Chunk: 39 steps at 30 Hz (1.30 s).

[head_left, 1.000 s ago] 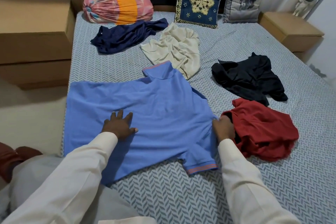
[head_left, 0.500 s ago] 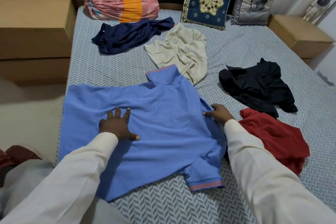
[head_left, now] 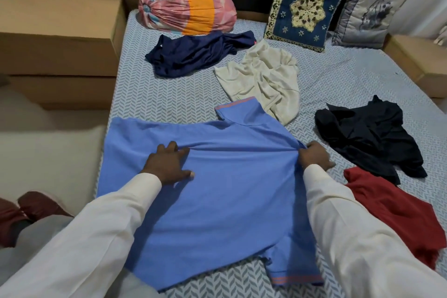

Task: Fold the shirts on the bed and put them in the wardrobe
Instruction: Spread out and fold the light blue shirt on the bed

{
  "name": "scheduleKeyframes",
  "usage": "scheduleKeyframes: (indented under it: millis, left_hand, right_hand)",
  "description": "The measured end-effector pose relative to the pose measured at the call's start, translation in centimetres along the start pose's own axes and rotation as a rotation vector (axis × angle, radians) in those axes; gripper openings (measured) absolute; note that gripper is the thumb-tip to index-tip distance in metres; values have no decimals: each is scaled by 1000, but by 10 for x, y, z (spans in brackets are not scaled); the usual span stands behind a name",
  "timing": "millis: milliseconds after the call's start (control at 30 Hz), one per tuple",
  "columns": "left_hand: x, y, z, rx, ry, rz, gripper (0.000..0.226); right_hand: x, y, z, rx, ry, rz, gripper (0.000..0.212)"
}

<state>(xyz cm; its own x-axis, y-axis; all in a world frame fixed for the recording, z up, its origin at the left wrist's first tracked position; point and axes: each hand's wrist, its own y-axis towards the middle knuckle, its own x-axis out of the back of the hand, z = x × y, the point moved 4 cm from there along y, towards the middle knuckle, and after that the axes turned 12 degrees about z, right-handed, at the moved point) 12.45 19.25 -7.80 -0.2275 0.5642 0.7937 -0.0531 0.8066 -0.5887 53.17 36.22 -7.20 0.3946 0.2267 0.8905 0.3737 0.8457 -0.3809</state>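
Observation:
A light blue polo shirt [head_left: 229, 191] lies spread sideways on the bed [head_left: 169, 104], collar toward the far side. My left hand [head_left: 167, 164] presses flat on its middle with fingers spread. My right hand [head_left: 314, 158] pinches the shirt's right edge near the shoulder, and the cloth is pulled taut between the hands. Other loose shirts lie around: a navy one [head_left: 193, 55], a cream one [head_left: 263, 77], a black one [head_left: 367, 135] and a red one [head_left: 396, 213].
A pink and orange bolster [head_left: 186, 7] and two cushions [head_left: 307, 5] [head_left: 370, 9] lean at the headboard. Wooden cabinets stand at the left [head_left: 58, 31] and at the far right [head_left: 420, 58]. The floor [head_left: 48, 152] lies left of the bed.
My right hand moved from beside the red shirt up along the blue shirt's right edge and now pinches it near the shoulder, drawing a crease across. My left hand stayed pressed on the shirt.

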Motion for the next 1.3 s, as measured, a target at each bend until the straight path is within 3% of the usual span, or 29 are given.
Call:
scheduleKeyframes:
  millis: [67,167,267,333,400,533,600,667,733,833,933,1000,1067,1133,1233,1300]
  left_hand:
    - [14,6,17,-25,-74,-131,64]
    - [32,15,57,46,-41,-280,49]
    - [46,23,100,151,-70,-255,59]
    - [52,29,128,208,-77,-185,64]
    - [59,35,151,200,-70,-156,56]
    - [84,42,174,112,-91,-150,23]
    - [96,45,181,114,-22,-136,12]
    - [105,47,187,159,14,-145,20]
    - [109,50,193,224,11,-154,23]
    - [99,51,196,326,-3,-162,36]
    - [92,44,179,399,99,-356,45]
    - [88,43,150,305,98,-452,55]
    - [75,46,109,97,-29,-339,69]
    - [58,49,69,-22,-85,-137,87]
    - [42,49,42,51,12,4,105]
    - [40,49,41,132,3,28,111]
  right_hand:
    - [0,-10,19,-24,-45,-152,43]
    - [-19,-18,80,367,-130,-176,58]
    - [-50,-35,151,760,-157,41,63]
    - [-71,-51,194,832,-304,247,64]
    - [-86,-61,226,862,-539,332,58]
    - [-88,-51,258,852,-693,391,11]
    - [-84,-42,268,808,-705,344,15]
    - [-77,-38,272,768,-564,177,37]
    - [-78,-38,266,718,-475,83,29]
    - [-91,-42,254,720,-417,132,25]
    - [-78,-41,236,706,-133,4,17]
    - [-60,-30,212,629,17,-115,22]
    - [-42,-9,183,509,-4,-180,31]
    - [-29,18,152,349,-91,-100,38]
    - [-24,42,125,292,-191,143,43]
    - [-23,48,121,310,-219,172,42]
